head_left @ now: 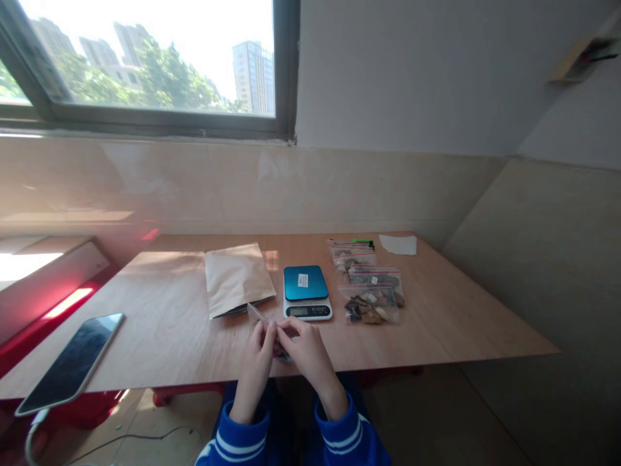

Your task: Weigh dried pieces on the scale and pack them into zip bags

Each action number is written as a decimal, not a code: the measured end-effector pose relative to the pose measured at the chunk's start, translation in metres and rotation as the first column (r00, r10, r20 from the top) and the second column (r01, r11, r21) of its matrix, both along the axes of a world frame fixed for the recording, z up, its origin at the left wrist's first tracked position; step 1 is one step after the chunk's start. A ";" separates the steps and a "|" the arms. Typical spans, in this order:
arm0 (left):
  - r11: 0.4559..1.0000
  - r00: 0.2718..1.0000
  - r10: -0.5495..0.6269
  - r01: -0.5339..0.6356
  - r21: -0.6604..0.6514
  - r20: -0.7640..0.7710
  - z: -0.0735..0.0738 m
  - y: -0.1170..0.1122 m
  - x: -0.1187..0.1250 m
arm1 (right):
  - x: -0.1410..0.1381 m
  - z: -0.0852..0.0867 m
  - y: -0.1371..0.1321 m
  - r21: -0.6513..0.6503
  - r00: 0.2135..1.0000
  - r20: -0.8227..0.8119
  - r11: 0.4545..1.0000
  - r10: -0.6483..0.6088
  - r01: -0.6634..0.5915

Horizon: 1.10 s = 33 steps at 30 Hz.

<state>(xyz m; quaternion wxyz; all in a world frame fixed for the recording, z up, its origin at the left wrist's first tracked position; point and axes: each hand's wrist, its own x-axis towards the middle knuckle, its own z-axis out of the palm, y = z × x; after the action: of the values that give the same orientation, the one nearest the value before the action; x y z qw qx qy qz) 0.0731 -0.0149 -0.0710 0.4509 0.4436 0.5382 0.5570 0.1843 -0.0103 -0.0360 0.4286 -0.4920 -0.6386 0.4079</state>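
Note:
Both hands meet at the table's front edge, pinching the top of a clear plastic zip bag (258, 314). My left hand (261, 349) has its thumb and fingers closed on the bag's edge. My right hand (303, 346) grips the same edge close beside it. Something dark shows inside the bag, mostly hidden by the hands. Just beyond them stands a digital kitchen scale (309, 310) with a blue plate and a small white label. Left of the scale lies a brown paper pouch (237, 277).
Right of the scale lie several zip bags (371, 305) with dried brown pieces. Green and black pens (363, 242) and a white paper (398, 244) lie behind them. A tablet (72, 362) with a cable rests at the table's left edge. A window is above the wall tiles.

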 end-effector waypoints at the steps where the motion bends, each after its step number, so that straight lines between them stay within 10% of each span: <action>1: 1.000 1.000 0.006 -0.006 0.016 -0.012 0.001 -0.001 0.000 | 0.000 0.001 -0.001 0.000 1.000 -0.007 1.000 0.004 -0.004; 14: 0.983 0.990 -0.074 0.093 0.159 -0.118 0.023 -0.012 0.000 | 0.015 -0.014 0.011 -0.027 0.916 -0.332 0.973 -0.226 0.230; 24: 0.992 0.993 -0.120 0.120 0.038 0.008 0.003 -0.002 0.003 | 0.018 -0.006 0.000 -0.115 0.965 -0.259 0.990 0.047 -0.079; 33: 0.973 0.978 -0.205 0.201 0.118 0.027 0.013 -0.008 -0.001 | 0.019 -0.006 0.003 -0.125 0.937 -0.348 0.990 0.011 -0.058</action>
<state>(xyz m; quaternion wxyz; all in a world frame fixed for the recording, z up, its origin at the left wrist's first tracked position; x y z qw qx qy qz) 0.0722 -0.0229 -0.0584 0.4897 0.5104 0.4482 0.5466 0.2030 -0.0074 -0.0421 0.4934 -0.4288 -0.5329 0.5372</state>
